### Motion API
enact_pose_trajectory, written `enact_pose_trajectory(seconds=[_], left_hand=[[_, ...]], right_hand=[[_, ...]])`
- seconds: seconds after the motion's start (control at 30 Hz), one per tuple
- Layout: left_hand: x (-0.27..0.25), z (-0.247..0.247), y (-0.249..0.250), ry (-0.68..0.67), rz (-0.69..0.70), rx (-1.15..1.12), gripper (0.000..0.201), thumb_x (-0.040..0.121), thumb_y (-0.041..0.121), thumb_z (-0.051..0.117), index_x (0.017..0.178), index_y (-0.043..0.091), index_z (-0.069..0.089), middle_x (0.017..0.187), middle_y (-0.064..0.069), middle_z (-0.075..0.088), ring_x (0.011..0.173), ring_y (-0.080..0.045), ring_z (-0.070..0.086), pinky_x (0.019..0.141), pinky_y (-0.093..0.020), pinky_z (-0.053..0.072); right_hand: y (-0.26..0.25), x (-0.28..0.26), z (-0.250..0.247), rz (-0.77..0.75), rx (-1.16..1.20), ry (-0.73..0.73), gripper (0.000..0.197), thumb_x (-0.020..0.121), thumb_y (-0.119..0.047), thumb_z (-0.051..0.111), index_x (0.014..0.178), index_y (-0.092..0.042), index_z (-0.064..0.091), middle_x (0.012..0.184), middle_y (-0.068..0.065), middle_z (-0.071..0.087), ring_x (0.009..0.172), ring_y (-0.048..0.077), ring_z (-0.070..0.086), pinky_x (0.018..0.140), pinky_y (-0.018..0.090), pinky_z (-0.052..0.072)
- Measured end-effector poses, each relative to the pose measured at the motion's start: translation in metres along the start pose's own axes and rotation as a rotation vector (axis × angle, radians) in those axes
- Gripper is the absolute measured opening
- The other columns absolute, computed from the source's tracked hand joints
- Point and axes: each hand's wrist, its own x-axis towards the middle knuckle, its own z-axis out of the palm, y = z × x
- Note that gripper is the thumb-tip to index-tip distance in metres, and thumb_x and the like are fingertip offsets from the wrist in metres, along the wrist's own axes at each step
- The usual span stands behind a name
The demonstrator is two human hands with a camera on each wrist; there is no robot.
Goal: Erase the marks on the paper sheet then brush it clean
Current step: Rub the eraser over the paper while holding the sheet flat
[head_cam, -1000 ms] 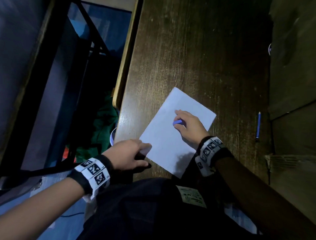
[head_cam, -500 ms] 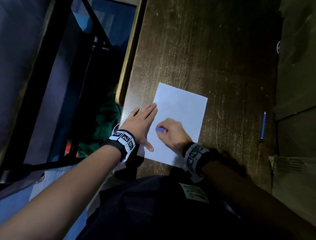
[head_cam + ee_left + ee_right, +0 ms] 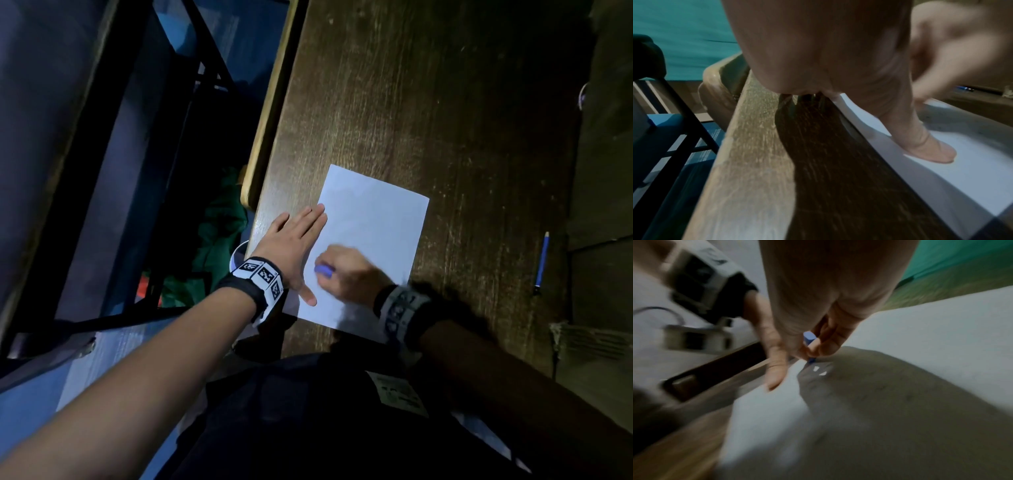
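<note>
A white paper sheet point(image 3: 373, 236) lies on the dark wooden desk point(image 3: 428, 102), near its front left corner. My left hand point(image 3: 294, 240) lies flat with straight fingers across the sheet's left edge, and its thumb point(image 3: 929, 146) presses on the paper point(image 3: 972, 170). My right hand point(image 3: 346, 274), blurred by motion, pinches a small blue eraser point(image 3: 323, 270) and holds it against the paper's lower left part. In the right wrist view the eraser point(image 3: 809, 339) sits between the fingertips, touching the sheet point(image 3: 941, 337). I can make out no marks on the paper.
A blue pencil point(image 3: 542, 262) lies on the desk to the right of the sheet. The desk's rounded light edge point(image 3: 274, 113) runs along the left, with a black metal frame point(image 3: 202, 58) and green cloth point(image 3: 219, 233) below. A second surface point(image 3: 603, 171) adjoins on the right.
The sheet has been turned from slanted to nearly upright. My left hand moved from the sheet's lower corner to lie flat on its left edge. My right hand slid the eraser down-left.
</note>
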Motion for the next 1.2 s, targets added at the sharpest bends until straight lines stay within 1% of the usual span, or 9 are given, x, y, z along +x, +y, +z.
enact_pose_trajectory(seconds=[0.17, 0.37, 0.53, 0.63, 0.73, 0.9, 0.97, 1.1, 1.2], left_hand=[[0.001, -0.001, 0.002, 0.01, 0.001, 0.001, 0.168, 0.042, 0.086, 0.079, 0.161, 0.017, -0.017, 0.169, 0.003, -0.024, 0.155, -0.015, -0.02, 0.125, -0.044, -0.009], [0.004, 0.002, 0.003, 0.004, -0.01, 0.005, 0.174, 0.034, 0.087, 0.08, 0.161, 0.016, -0.015, 0.169, 0.001, -0.022, 0.156, -0.017, -0.017, 0.124, -0.047, -0.006], [0.005, 0.0, 0.002, -0.004, -0.006, 0.013, 0.175, 0.033, 0.09, 0.078, 0.161, 0.018, -0.019, 0.169, 0.002, -0.023, 0.156, -0.017, -0.019, 0.124, -0.046, -0.008], [0.006, 0.0, 0.002, 0.008, -0.016, 0.017, 0.175, 0.033, 0.088, 0.079, 0.161, 0.017, -0.017, 0.169, 0.002, -0.023, 0.156, -0.017, -0.017, 0.124, -0.046, -0.007], [0.006, 0.001, 0.003, -0.012, -0.018, 0.025, 0.176, 0.033, 0.089, 0.078, 0.161, 0.016, -0.019, 0.168, 0.002, -0.026, 0.156, -0.017, -0.019, 0.124, -0.047, -0.007], [0.003, -0.003, 0.003, -0.024, 0.002, 0.018, 0.174, 0.036, 0.09, 0.078, 0.161, 0.017, -0.019, 0.168, 0.002, -0.025, 0.155, -0.017, -0.02, 0.124, -0.046, -0.009], [0.005, -0.003, 0.002, -0.014, -0.007, 0.017, 0.175, 0.035, 0.089, 0.079, 0.161, 0.017, -0.019, 0.168, 0.002, -0.026, 0.155, -0.017, -0.02, 0.124, -0.046, -0.009], [0.006, 0.0, 0.003, -0.02, -0.023, 0.018, 0.177, 0.033, 0.088, 0.08, 0.16, 0.016, -0.02, 0.167, 0.002, -0.028, 0.155, -0.017, -0.021, 0.124, -0.046, -0.009], [0.004, 0.0, 0.003, -0.023, -0.006, 0.01, 0.176, 0.033, 0.089, 0.079, 0.161, 0.017, -0.018, 0.168, 0.002, -0.025, 0.156, -0.018, -0.019, 0.124, -0.046, -0.008]], right_hand=[[0.029, 0.042, -0.029, 0.351, 0.024, 0.41, 0.01, 0.083, -0.016, 0.062, 0.082, -0.011, 0.07, 0.084, 0.005, 0.065, 0.08, 0.019, 0.059, 0.079, 0.028, 0.049], [-0.003, 0.006, -0.002, 0.046, 0.004, -0.107, 0.01, 0.083, -0.017, 0.061, 0.078, -0.009, 0.065, 0.077, 0.01, 0.059, 0.069, 0.028, 0.056, 0.069, 0.041, 0.049], [0.026, 0.047, -0.031, 0.329, 0.032, 0.412, 0.011, 0.085, -0.016, 0.061, 0.084, -0.009, 0.07, 0.085, 0.007, 0.063, 0.079, 0.02, 0.06, 0.079, 0.03, 0.049], [0.001, 0.023, -0.001, 0.226, 0.051, 0.174, 0.012, 0.084, -0.012, 0.062, 0.072, -0.011, 0.061, 0.075, 0.006, 0.056, 0.07, 0.024, 0.055, 0.075, 0.04, 0.049], [-0.007, 0.005, -0.001, 0.083, 0.005, -0.137, 0.01, 0.085, -0.016, 0.061, 0.081, -0.009, 0.066, 0.08, 0.006, 0.059, 0.073, 0.024, 0.055, 0.074, 0.041, 0.047], [0.027, 0.048, -0.032, 0.318, 0.008, 0.389, 0.013, 0.087, -0.016, 0.06, 0.085, -0.009, 0.07, 0.085, 0.009, 0.063, 0.08, 0.022, 0.06, 0.079, 0.033, 0.049], [0.015, 0.035, -0.013, 0.299, 0.052, 0.323, 0.013, 0.087, -0.013, 0.061, 0.081, -0.004, 0.067, 0.082, 0.01, 0.061, 0.078, 0.025, 0.059, 0.078, 0.036, 0.048], [-0.01, -0.003, 0.006, 0.051, 0.012, -0.119, 0.012, 0.088, -0.016, 0.063, 0.085, -0.006, 0.068, 0.081, 0.011, 0.06, 0.074, 0.027, 0.056, 0.073, 0.041, 0.045], [0.015, 0.029, -0.024, 0.2, -0.016, 0.12, 0.012, 0.088, -0.015, 0.059, 0.081, -0.008, 0.067, 0.081, 0.009, 0.06, 0.076, 0.023, 0.056, 0.078, 0.036, 0.046]])
